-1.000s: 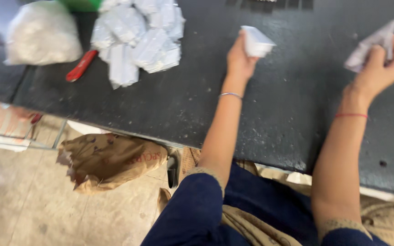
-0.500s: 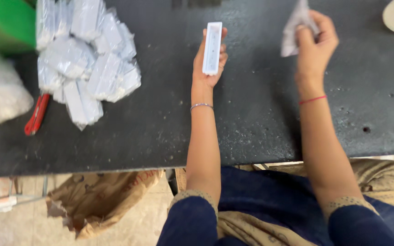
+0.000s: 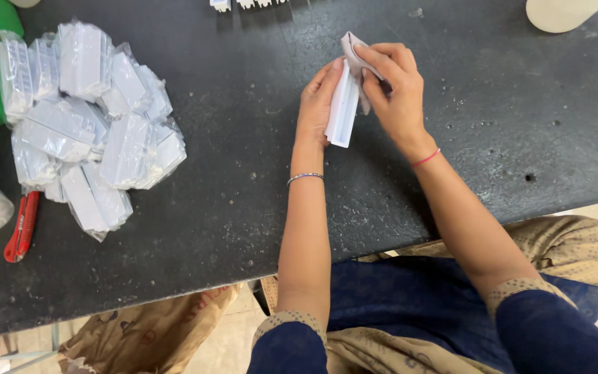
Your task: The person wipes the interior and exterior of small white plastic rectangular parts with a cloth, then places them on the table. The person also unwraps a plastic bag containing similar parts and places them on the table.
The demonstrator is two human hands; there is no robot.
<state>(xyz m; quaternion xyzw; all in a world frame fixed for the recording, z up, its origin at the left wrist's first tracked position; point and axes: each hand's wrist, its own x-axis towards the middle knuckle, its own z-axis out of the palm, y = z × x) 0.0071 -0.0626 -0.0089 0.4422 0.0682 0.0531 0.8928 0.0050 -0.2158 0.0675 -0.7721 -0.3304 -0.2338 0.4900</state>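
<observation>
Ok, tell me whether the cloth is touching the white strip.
Touching: the head view shows the right hand pressing the cloth against the white strip held in the left hand.

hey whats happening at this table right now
A person seated at a dark worktop holds a long white plastic piece upright in the left hand. The right hand presses a crumpled pale cloth or wrapper against its top end; which it is, I cannot tell. Off to the left lies a heap of clear bagged white parts, with a red-handled tool beside it. A brown paper bag sits below the table edge.
</observation>
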